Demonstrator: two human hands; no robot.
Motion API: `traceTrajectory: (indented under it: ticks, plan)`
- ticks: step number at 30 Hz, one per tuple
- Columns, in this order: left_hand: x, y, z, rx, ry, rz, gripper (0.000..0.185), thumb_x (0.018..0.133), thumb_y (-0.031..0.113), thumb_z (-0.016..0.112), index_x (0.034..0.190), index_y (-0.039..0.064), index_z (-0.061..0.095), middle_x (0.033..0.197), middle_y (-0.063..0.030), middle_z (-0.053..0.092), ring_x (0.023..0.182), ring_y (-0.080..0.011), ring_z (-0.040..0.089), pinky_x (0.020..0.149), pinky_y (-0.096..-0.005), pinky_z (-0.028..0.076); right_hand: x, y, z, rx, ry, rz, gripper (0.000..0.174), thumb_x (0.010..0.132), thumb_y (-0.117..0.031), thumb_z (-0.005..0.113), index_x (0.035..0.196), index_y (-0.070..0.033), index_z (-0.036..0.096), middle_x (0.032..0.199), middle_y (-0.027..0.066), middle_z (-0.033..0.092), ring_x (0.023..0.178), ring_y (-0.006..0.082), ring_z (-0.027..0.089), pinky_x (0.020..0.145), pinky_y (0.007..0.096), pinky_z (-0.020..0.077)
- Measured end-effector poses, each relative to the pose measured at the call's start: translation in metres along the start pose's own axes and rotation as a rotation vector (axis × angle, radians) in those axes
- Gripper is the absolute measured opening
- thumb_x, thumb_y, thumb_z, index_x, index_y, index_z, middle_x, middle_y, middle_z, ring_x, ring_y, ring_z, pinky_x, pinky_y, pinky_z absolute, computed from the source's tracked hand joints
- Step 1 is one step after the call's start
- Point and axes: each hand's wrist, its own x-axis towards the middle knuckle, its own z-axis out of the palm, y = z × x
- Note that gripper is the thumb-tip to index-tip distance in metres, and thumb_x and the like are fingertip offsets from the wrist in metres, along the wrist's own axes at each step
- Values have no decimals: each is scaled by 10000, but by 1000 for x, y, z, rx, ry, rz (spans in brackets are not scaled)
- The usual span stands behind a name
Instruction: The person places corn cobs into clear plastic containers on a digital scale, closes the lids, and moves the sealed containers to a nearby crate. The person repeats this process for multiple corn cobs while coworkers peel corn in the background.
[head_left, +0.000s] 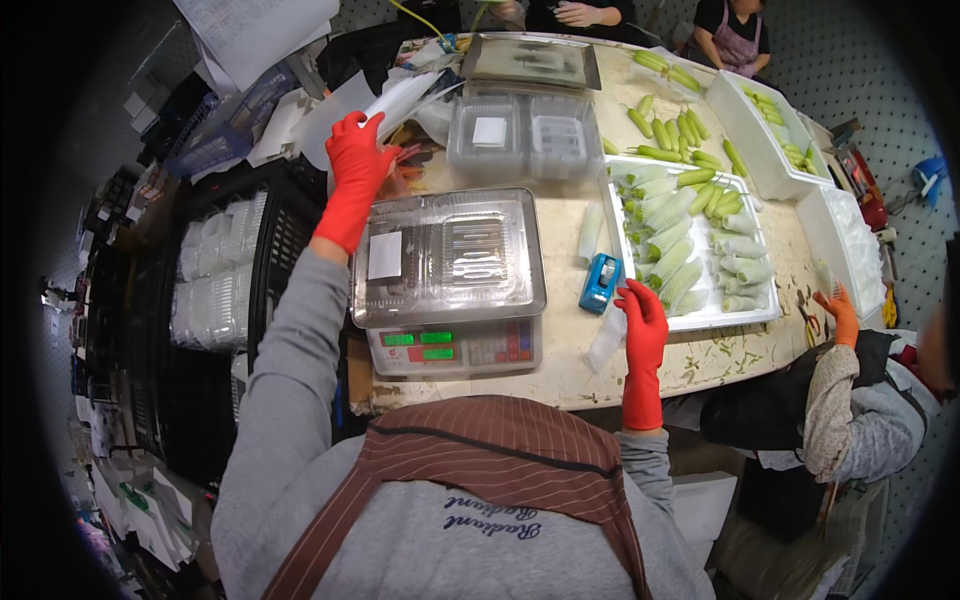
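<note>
My left hand, in a red rubber glove, reaches to the back left. Its fingertips meet a bundle of white plastic film; whether they grip it is unclear. My right hand, gloved alike, has bent fingers slightly apart, with nothing visible in them. It is beside a blue tape dispenser and the near corner of a white foam tray. Net-sleeved green vegetables fill much of that tray. Before me, a clear plastic clamshell box with a white label lies on a digital scale.
Stacked clear containers and a second metal-topped scale stand behind. Loose green vegetables lie at the back right, near foam boxes. A black crate is on the left. A co-worker's orange-gloved hand is on the right.
</note>
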Motion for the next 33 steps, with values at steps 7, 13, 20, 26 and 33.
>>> traceTrajectory:
  ticks: [7, 13, 20, 26, 33]
  plan:
    - [50, 14, -33, -246, 248, 152, 140, 688, 135, 720, 763, 89, 611, 1076, -91, 612, 1022, -326, 550, 872, -447, 415, 2, -2, 14, 29, -36, -33, 253, 932, -56, 570, 1165, 41, 591, 1064, 134, 657, 914, 187, 645, 819, 283, 503]
    - [-47, 137, -86, -621, -93, 357, 137, 723, 59, 647, 778, 49, 522, 1165, -195, 579, 1096, -383, 534, 954, -500, 397, 4, -11, 33, 35, -91, 38, 256, 930, -67, 576, 1165, 33, 596, 1054, 124, 659, 908, 191, 647, 816, 280, 501]
    - [-149, 178, -30, -820, -745, -36, 195, 801, 201, 693, 832, 111, 523, 1380, -101, 470, 1358, -312, 316, 1065, -659, 154, -4, -14, 54, 27, -185, 6, 242, 910, -52, 592, 1145, -4, 624, 999, 92, 681, 875, 157, 655, 801, 261, 501]
    - [-102, 148, -69, -1020, -660, -123, 288, 795, 229, 739, 1029, 100, 633, 1223, -92, 591, 1144, -279, 544, 926, -400, 450, -11, -9, 39, -30, -190, 35, 244, 932, -50, 566, 1160, 32, 599, 1042, 119, 658, 932, 186, 641, 834, 289, 510]
    - [-101, 118, -45, -220, -736, 306, 683, 720, 393, 773, 1282, 88, 534, 1357, -140, 465, 1248, -361, 414, 1016, -506, 351, -8, -21, 64, -255, -243, -264, 279, 896, -33, 605, 1174, -26, 611, 1051, 87, 663, 965, 162, 641, 801, 310, 522]
